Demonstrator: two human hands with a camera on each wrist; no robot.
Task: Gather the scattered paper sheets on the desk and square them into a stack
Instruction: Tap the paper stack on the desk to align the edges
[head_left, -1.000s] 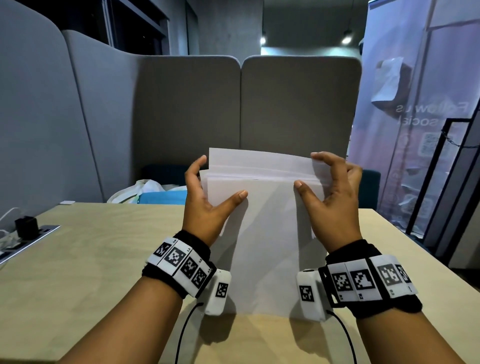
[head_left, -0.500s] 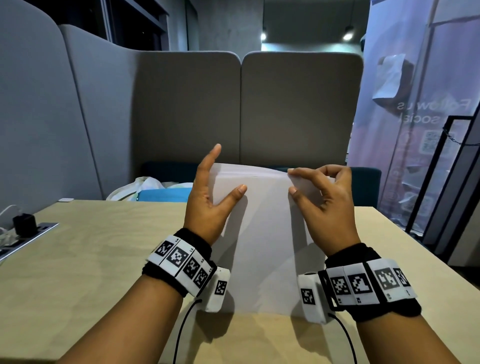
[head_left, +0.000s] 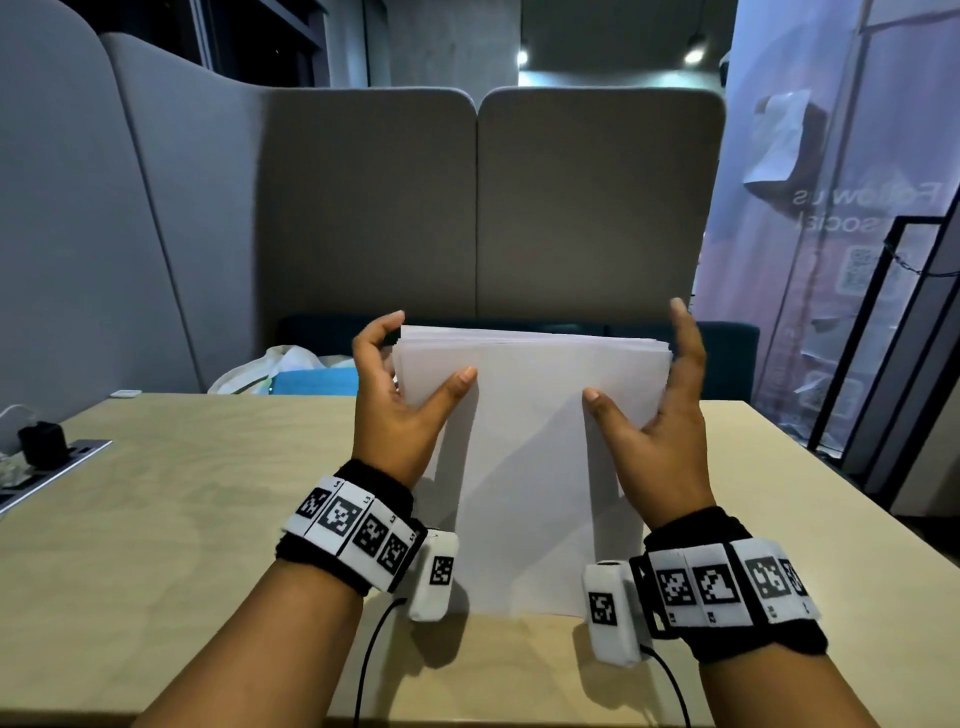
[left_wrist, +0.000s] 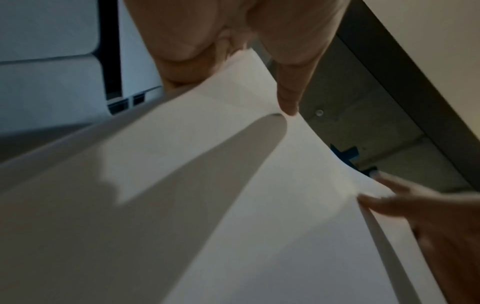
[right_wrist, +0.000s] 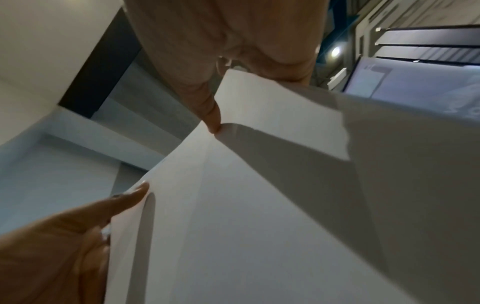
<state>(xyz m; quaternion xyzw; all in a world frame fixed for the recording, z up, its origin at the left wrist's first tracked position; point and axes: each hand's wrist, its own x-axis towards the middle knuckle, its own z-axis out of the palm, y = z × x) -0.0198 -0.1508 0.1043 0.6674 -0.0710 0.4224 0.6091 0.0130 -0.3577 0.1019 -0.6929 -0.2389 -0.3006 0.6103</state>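
Observation:
A stack of white paper sheets (head_left: 530, 441) stands upright with its bottom edge on the light wooden desk (head_left: 182, 519). My left hand (head_left: 432, 343) holds the stack's upper left edge, thumb on the front face and fingers curled behind. My right hand (head_left: 634, 351) holds the upper right edge, thumb on the front and fingers stretched upward along and behind the edge. The top edges lie nearly level, slightly fanned. In the left wrist view the paper (left_wrist: 233, 205) fills the frame under my thumb (left_wrist: 285, 98). The right wrist view shows the sheets (right_wrist: 259, 226) in the same way.
A power strip with a black adapter (head_left: 41, 441) sits at the desk's left edge. A white bag and a blue item (head_left: 291, 371) lie behind the far edge. Grey padded partitions (head_left: 467, 208) stand behind, and a black metal frame (head_left: 883, 364) at the right.
The sheets stood uneven a second ago, then my right fingers came onto the top edge. Both hands have since moved out to the side edges, and the top edge looks more even.

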